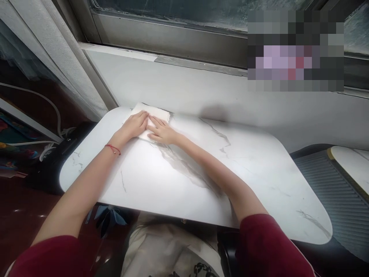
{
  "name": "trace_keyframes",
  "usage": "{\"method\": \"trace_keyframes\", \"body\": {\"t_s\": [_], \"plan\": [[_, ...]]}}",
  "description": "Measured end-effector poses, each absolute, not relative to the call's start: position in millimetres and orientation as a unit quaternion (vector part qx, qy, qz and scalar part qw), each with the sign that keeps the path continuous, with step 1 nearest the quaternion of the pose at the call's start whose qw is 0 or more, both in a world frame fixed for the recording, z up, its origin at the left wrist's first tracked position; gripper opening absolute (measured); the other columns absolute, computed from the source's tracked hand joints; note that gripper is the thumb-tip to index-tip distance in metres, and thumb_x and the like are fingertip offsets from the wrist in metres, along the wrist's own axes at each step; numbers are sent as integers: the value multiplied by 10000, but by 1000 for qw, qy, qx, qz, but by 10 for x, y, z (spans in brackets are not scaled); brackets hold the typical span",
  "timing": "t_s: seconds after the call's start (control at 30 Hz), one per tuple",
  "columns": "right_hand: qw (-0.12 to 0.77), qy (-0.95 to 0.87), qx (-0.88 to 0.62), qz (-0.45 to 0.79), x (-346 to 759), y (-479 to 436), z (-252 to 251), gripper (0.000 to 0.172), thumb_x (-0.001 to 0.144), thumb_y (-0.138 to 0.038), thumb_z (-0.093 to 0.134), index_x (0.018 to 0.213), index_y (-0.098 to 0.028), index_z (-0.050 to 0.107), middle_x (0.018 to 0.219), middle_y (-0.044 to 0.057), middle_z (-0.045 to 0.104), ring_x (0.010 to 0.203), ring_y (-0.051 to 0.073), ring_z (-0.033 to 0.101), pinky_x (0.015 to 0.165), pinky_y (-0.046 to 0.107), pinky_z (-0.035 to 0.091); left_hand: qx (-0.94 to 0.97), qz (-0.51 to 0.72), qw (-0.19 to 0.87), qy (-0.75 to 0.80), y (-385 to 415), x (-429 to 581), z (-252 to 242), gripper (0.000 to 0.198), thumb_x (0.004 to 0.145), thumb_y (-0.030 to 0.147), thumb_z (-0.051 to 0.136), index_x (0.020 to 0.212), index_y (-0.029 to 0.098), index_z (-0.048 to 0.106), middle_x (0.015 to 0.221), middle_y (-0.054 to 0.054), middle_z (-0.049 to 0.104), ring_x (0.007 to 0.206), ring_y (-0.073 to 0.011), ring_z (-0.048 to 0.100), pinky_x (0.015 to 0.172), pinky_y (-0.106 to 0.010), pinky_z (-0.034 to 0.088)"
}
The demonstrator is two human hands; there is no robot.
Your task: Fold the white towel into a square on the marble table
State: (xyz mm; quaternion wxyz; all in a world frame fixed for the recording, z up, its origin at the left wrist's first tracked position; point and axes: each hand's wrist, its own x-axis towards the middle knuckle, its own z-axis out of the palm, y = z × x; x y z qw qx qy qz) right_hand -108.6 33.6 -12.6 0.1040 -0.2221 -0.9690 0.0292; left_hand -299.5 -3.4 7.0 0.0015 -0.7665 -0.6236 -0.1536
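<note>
Table (pixel 144 177) is the biggest item: white top, smooth, grey marble-like veins, rounded corners, back edge right by the wall (pixel 173 84). Wall is plain and pale, with the window (pixel 178 15) above it, greyish frame. Curtain (pixel 49 46) hangs to the left, whitish fabric in long folds. Grey ribbed panel (pixel 325 192) off to the right, fine parallel ridges, next to another white top (pixel 354 163).

My forearms reach across the table, short dark red sleeves (pixel 256 242). Both hands are at the back left part of the top, just beside each other.

Right hand (pixel 163 132): palm down, fingers spread wide and flat on the sheet, gripping nothing. Left hand (pixel 137 125): palm down on the sheet, fingers close together, slightly bent; thumb hidden, so can't tell if it pinches an edge.

White sheet (pixel 157 112) lies flat on the table under both hands, sticking out beyond my fingertips toward the wall. Roughly four-sided, matte, right edge ragged. Paper or cloth, can't tell.

Smallest: bracelet (pixel 117 149), thin red cord round my left wrist.
</note>
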Motion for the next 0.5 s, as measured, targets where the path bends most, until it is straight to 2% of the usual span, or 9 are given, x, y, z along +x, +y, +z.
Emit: {"method": "trace_keyframes", "body": {"t_s": [0.1,0.17,0.3,0.4,0.5], "plan": [[109,-967,-226,31,-1096,317,-102,477,1053,-357,399,1469,-152,514,1682,240,249,1565,342,232,1210,557,263,-764,-150,3,-628,-30,-3002,88,504,1010,282,250,1406,131,523,1524,-150,526,1412,-265,484,1188,-444,368],[104,-968,-225,30,-1080,267,-69,476,1039,-338,421,1457,-135,523,1662,260,279,1546,364,262,1197,563,271,-762,-134,6,-634,-38,-2982,129,466,998,296,294,1354,154,559,1453,-150,577,1339,-287,537,1138,-464,412],[94,-975,-201,21,-1052,87,36,487,1010,-319,464,1453,-134,544,1580,274,390,1464,399,348,1139,566,308,-742,-143,9,-655,-85,-2942,271,326,963,321,383,1104,191,647,1178,-141,688,1128,-312,613,985,-454,487],[91,-981,-172,17,-1078,-119,113,508,994,-324,491,1473,-163,543,1453,262,495,1320,393,446,1061,552,350,-712,-163,-34,-682,-133,-2995,396,242,920,392,473,909,218,641,984,-96,714,953,-274,640,825,-376,499],[73,-987,-146,10,-1133,-364,169,536,995,-358,489,1503,-192,523,1340,244,549,1185,375,496,984,534,381,-676,-125,-98,-720,-168,-3176,486,284,805,509,624,759,229,623,807,-40,704,783,-237,640,702,-333,461]]}}
